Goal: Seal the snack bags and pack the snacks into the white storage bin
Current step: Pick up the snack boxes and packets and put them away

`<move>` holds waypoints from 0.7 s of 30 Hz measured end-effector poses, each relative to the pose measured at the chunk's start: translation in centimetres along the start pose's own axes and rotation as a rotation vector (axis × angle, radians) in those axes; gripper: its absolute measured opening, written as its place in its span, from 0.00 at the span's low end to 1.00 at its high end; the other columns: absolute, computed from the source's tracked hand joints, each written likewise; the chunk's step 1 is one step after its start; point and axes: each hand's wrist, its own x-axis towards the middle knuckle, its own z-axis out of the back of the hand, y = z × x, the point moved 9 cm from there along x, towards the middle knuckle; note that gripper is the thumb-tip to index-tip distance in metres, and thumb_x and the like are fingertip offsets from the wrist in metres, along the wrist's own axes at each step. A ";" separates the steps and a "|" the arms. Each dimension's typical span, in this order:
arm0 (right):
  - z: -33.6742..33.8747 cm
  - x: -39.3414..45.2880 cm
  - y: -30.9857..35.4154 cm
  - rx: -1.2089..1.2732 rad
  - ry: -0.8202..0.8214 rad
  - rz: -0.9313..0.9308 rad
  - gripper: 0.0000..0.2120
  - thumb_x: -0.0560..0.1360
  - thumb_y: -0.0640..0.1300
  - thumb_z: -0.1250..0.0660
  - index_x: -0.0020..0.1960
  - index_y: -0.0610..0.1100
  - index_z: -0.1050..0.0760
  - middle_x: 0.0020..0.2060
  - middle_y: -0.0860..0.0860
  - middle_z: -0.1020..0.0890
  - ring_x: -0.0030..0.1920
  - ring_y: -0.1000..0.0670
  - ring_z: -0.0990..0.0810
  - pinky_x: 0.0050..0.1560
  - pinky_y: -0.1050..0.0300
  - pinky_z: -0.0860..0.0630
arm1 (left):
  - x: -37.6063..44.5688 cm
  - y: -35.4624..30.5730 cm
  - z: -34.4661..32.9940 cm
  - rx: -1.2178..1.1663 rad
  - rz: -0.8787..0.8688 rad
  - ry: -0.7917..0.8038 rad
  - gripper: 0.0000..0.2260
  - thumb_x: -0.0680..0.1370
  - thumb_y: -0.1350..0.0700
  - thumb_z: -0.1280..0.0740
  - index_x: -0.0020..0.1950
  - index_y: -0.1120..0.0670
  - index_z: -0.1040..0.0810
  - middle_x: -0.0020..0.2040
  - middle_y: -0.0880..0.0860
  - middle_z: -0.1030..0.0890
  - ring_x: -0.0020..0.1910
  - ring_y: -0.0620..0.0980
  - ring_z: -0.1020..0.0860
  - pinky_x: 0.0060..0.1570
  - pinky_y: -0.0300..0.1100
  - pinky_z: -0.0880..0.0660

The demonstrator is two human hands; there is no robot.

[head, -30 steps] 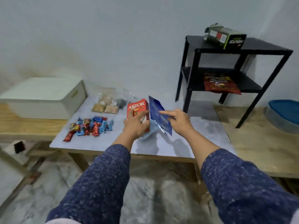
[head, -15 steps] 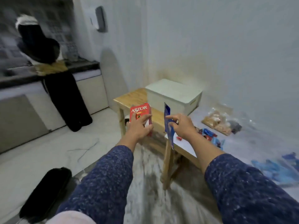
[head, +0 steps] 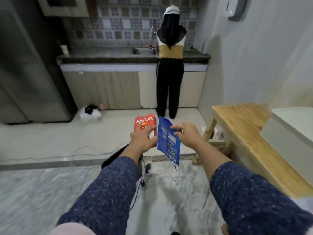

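The left hand (head: 144, 141) holds the red box (head: 145, 123), fingers curled round its side. The right hand (head: 188, 135) pinches the blue bag (head: 167, 141) near its top, so the bag hangs down loose. Both snacks are up in the air, well left of the white bin (head: 291, 126).

The blue bag could slip, I think, because only a few fingertips hold it. If its top is not closed, bits could spill on the floor (head: 42, 192). The bin sits at the right edge of the view with its lid on, so a hand must come free to open it.

The bin rests on a wood bench (head: 245, 133). A wire (head: 88, 150) lies on the floor, left of the bin, and feet could catch on it. Far behind the bin, another person (head: 170, 73) stands at a kitchen counter (head: 110, 56).
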 end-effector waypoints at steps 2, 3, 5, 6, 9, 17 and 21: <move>-2.1 4.0 1.3 0.021 0.067 0.047 0.15 0.78 0.38 0.38 0.62 0.46 0.22 0.56 0.47 0.21 0.55 0.47 0.23 0.54 0.55 0.27 | 2.0 2.6 1.5 -0.005 0.087 -0.058 0.22 0.75 0.46 0.37 0.68 0.35 0.34 0.77 0.52 0.48 0.70 0.66 0.41 0.68 0.55 0.38; -3.2 5.8 1.9 0.023 0.100 0.068 0.14 0.78 0.38 0.38 0.61 0.46 0.22 0.56 0.47 0.21 0.55 0.46 0.23 0.55 0.53 0.26 | 2.7 3.8 2.1 -0.002 0.127 -0.077 0.22 0.75 0.47 0.37 0.68 0.35 0.34 0.77 0.53 0.48 0.71 0.66 0.41 0.68 0.55 0.38; -5.5 9.2 2.8 0.010 0.164 0.113 0.14 0.78 0.39 0.38 0.61 0.46 0.22 0.56 0.47 0.22 0.54 0.46 0.23 0.55 0.52 0.26 | 4.0 6.2 2.9 -0.001 0.198 -0.110 0.22 0.75 0.48 0.37 0.68 0.35 0.34 0.77 0.53 0.49 0.71 0.65 0.42 0.68 0.55 0.38; -6.8 10.7 3.4 -0.003 0.192 0.139 0.14 0.78 0.39 0.38 0.61 0.46 0.22 0.54 0.47 0.22 0.54 0.46 0.23 0.56 0.51 0.26 | 4.5 7.5 3.1 -0.009 0.235 -0.126 0.22 0.75 0.48 0.37 0.68 0.35 0.34 0.77 0.52 0.49 0.71 0.65 0.42 0.68 0.55 0.38; -11.0 14.0 5.2 -0.044 0.283 0.214 0.14 0.78 0.38 0.38 0.61 0.46 0.22 0.49 0.49 0.25 0.53 0.44 0.23 0.56 0.51 0.26 | 5.4 12.0 3.2 -0.037 0.350 -0.133 0.22 0.75 0.46 0.36 0.68 0.34 0.33 0.78 0.53 0.50 0.72 0.65 0.42 0.70 0.54 0.39; -25.3 21.9 8.7 -0.272 0.560 0.388 0.15 0.78 0.36 0.40 0.61 0.48 0.22 0.54 0.46 0.26 0.57 0.44 0.24 0.47 0.59 0.34 | 9.8 25.4 1.9 -0.130 0.622 -0.077 0.26 0.68 0.37 0.41 0.67 0.32 0.34 0.75 0.52 0.44 0.68 0.65 0.34 0.70 0.58 0.39; -32.2 26.5 8.5 -0.321 0.602 0.397 0.16 0.77 0.36 0.40 0.62 0.47 0.23 0.58 0.45 0.26 0.57 0.43 0.23 0.46 0.57 0.32 | 14.5 31.1 0.2 -0.191 0.661 -0.044 0.26 0.68 0.37 0.40 0.67 0.34 0.33 0.75 0.55 0.43 0.68 0.63 0.32 0.69 0.58 0.37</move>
